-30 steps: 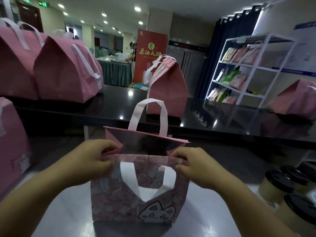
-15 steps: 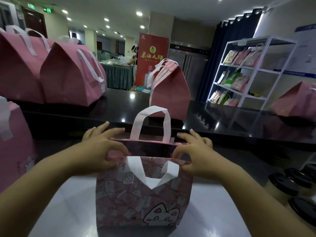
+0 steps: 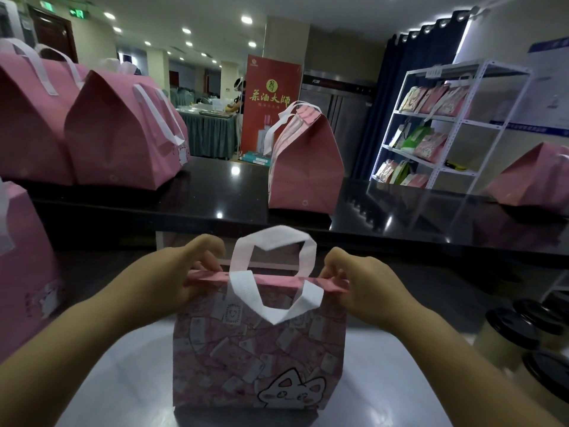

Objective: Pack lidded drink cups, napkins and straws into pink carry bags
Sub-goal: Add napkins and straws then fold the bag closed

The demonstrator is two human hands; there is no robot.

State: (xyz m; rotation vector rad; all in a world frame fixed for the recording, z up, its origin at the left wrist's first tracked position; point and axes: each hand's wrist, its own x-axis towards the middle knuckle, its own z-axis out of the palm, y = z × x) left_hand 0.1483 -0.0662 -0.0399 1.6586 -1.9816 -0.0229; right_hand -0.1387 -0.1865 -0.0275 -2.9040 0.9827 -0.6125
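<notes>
A pink carry bag (image 3: pixel 258 355) with a cartoon cat print stands upright on the pale counter in front of me. Its top edges are pressed together into a flat seam, and its white handles (image 3: pixel 274 278) stick up above and fold down over the front. My left hand (image 3: pixel 181 278) pinches the left end of the seam. My right hand (image 3: pixel 357 285) pinches the right end. What is inside the bag is hidden. Lidded drink cups (image 3: pixel 511 337) with black lids stand at the right edge.
Closed pink bags sit on the raised black counter (image 3: pixel 215 195): two at the far left (image 3: pixel 120 137), one in the middle (image 3: pixel 304 161), one at the right (image 3: pixel 535 180). Another pink bag (image 3: pixel 24 272) stands at my left. A white shelf rack (image 3: pixel 437 124) stands behind.
The bag's mouth was held open a second ago; both hands have brought the top edges together and now pinch the seam shut. The near handle has flipped forward.
</notes>
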